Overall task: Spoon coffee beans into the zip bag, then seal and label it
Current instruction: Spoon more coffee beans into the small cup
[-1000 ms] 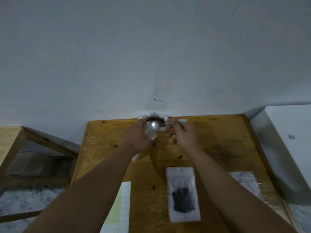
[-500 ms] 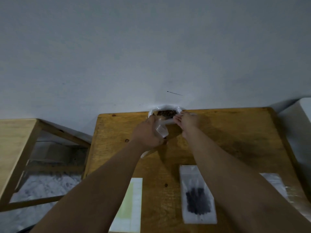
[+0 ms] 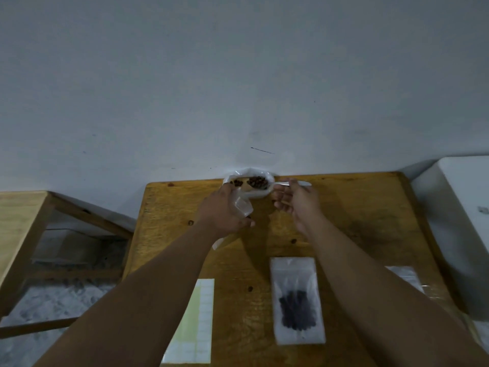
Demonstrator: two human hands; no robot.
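A white bowl [image 3: 262,174] with brown coffee beans stands at the far edge of the wooden table [image 3: 344,221], against the wall. My right hand [image 3: 297,201] pinches a clear plastic spoon [image 3: 280,183] whose scoop, heaped with beans [image 3: 257,182], hovers over the bowl. My left hand [image 3: 225,210] grips an empty clear zip bag [image 3: 242,205] just left of the bowl, its mouth turned toward the spoon. A filled zip bag [image 3: 297,300] with dark beans lies flat on the near side of the table.
A sheet of white labels [image 3: 197,324] lies near the table's front left. More clear bags [image 3: 407,278] lie at the right edge. A white box [image 3: 463,221] stands to the right, and a second wooden table [image 3: 23,215] to the left.
The spoon has come up out of the bowl loaded with beans, and my right hand has drawn back to the right. My left hand still holds the empty bag.
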